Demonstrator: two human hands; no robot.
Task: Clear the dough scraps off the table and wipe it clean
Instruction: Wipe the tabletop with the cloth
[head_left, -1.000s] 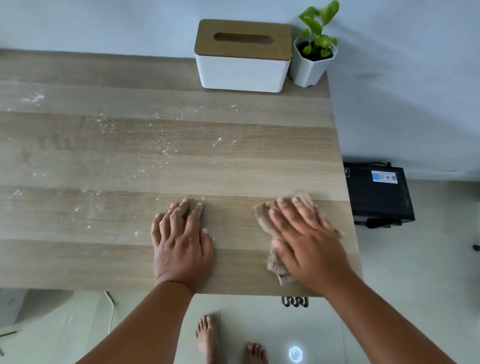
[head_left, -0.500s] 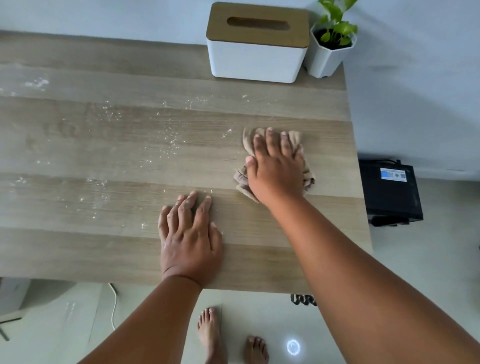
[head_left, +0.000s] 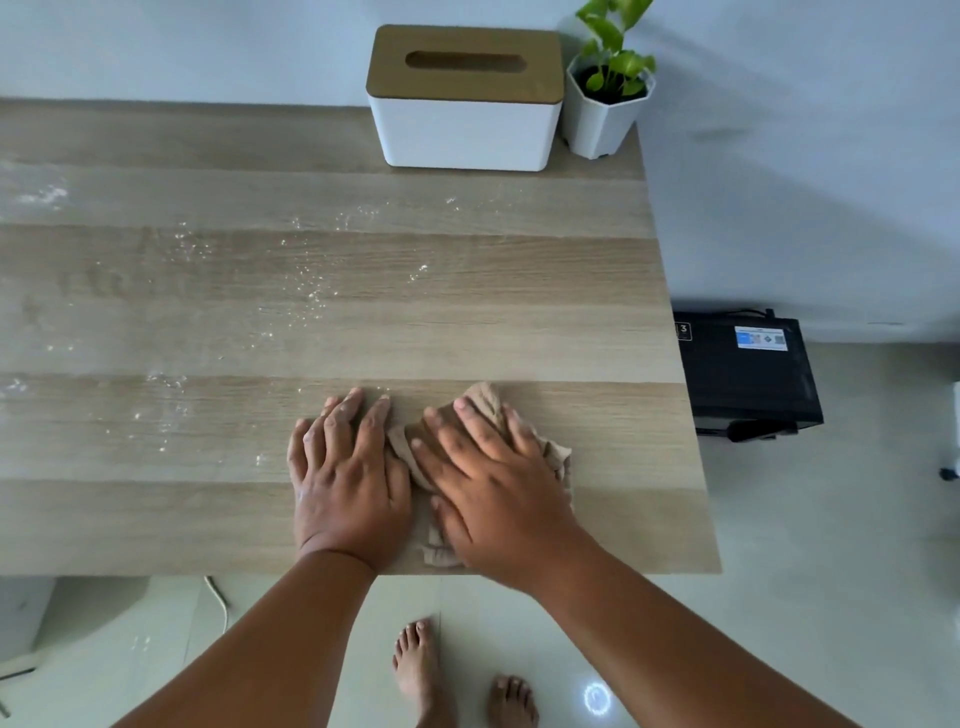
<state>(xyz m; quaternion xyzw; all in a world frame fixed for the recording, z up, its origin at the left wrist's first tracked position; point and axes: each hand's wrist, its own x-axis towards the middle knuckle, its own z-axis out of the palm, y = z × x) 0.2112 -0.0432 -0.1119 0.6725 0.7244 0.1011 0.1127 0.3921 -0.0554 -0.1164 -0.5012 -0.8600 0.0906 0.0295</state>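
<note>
Bare feet (head_left: 415, 670) are seen on the floor below the table (head_left: 623, 509). At its near edge, the left hand (head_left: 345, 475) is laid flat, fingers straight, grasping nothing. Just beside it, a crumpled beige cloth (head_left: 556, 454) is pressed down under the flat right hand (head_left: 498, 483) (slightly blurred). Farther on, white dough specks (head_left: 317, 293) are scattered. A tissue box (head_left: 465, 98) and potted plant (head_left: 608, 91) are set at the far edge.
</note>
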